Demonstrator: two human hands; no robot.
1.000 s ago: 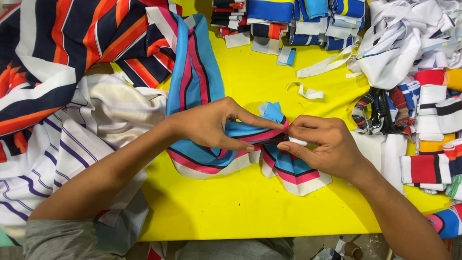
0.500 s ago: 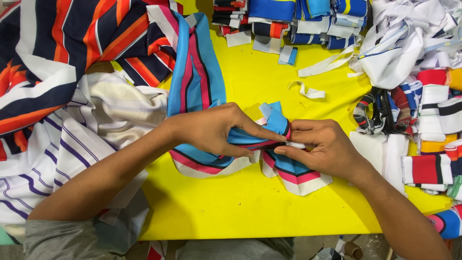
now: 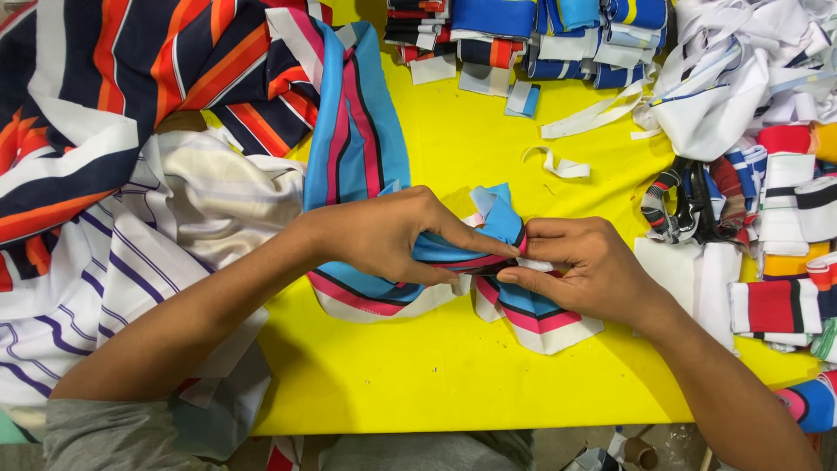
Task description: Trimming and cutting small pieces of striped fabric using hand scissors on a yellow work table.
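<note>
A flat yellow table (image 3: 453, 384) filled the view. Left of it lay soft heaped fabric (image 3: 105, 131), striped navy, orange and white. Along its right edge sat folded ribbed trims (image 3: 785, 288) and white scraps. At the table's centre lay a long blue strip (image 3: 357, 148) with pink and black stripes. The left hand (image 3: 392, 235) and right hand (image 3: 580, 270) met there, each with fingers pinched closed on the strip's bunched, folded end.
</note>
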